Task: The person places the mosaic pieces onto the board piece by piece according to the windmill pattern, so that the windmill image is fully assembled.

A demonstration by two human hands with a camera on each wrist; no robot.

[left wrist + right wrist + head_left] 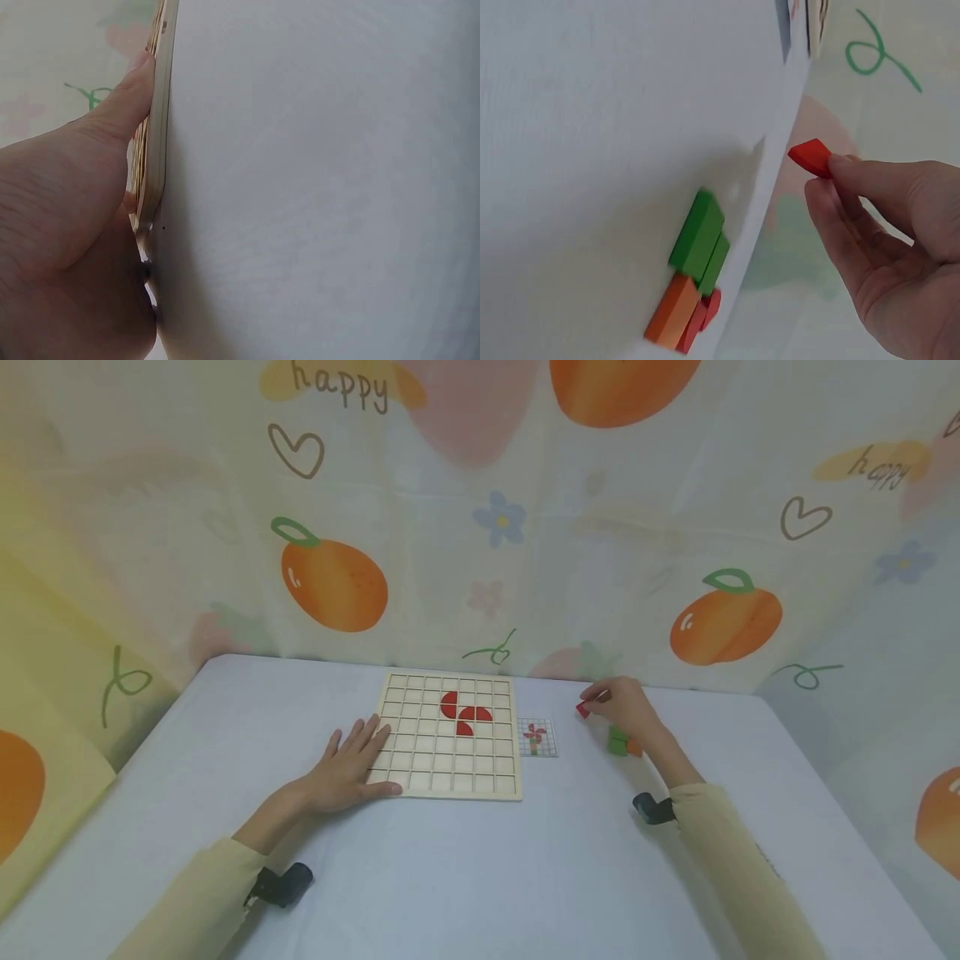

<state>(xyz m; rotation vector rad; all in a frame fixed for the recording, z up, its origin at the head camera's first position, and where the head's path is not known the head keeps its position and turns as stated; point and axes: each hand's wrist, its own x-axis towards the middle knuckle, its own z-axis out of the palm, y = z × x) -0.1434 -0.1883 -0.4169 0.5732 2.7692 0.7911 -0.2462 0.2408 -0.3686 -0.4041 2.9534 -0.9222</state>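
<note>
My right hand (621, 706) pinches a red piece (582, 710) between thumb and fingers; the right wrist view shows this red piece (811, 157) held above the table. The left hand (347, 771) lies with spread fingers on the left edge of a wooden grid board (435, 783), its thumb along the near edge (135, 94). Several red quarter-round pieces (465, 727) sit in the board's upper middle cells. A small pattern card (547, 747) with a red and green figure lies against the board's right side.
Green blocks (617, 741) and an orange block (634, 747) lie below the right hand. Beside them in the right wrist view are red pieces (692, 328). A printed curtain (450, 593) hangs behind the white table (450, 877).
</note>
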